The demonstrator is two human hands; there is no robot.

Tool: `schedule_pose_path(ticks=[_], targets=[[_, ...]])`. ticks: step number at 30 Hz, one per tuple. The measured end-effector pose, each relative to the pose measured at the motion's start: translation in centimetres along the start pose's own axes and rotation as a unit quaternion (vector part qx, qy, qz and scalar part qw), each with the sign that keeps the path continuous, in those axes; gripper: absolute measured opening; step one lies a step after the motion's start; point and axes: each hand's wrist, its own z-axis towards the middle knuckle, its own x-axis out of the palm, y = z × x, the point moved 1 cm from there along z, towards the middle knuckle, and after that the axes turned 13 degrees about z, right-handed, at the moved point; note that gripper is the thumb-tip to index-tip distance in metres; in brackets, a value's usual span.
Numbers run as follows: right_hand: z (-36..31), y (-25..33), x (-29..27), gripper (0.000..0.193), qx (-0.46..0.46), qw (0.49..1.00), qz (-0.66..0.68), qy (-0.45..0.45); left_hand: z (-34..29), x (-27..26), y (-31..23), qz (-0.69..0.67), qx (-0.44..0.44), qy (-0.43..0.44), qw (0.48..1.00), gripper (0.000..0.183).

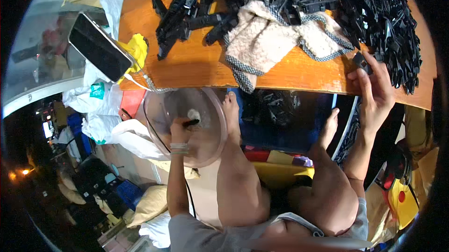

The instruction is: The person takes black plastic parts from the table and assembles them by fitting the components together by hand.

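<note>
Pinching small black plastic part (362, 61) in right hand (376, 90) at counter (196, 65) edge; left hand (180, 128) grip closed on dark brush (191, 123) inside clear bowl (159, 125). Risk: part slipping off edge.

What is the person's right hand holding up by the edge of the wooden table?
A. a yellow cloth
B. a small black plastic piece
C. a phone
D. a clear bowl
B: the right hand pinches a small black plastic piece in its fingers at the edge of the wooden table, beside the heap of black parts.
</note>
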Motion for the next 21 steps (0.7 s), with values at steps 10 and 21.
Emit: schedule_pose_path(ticks=[10,21], targets=[[-0.7,0.4,-0.2,0.03,0.051,0.994,0.083,-0.044,-2.1,-23.8,-19.2,-0.2,0.3,-0.13,0.924,0.046],[-0.6,0.9,-0.1,0.03,-0.059,0.996,0.029,-0.066,6.5,-26.7,-35.8,-0.012,0.573,-0.201,0.795,0.016]])
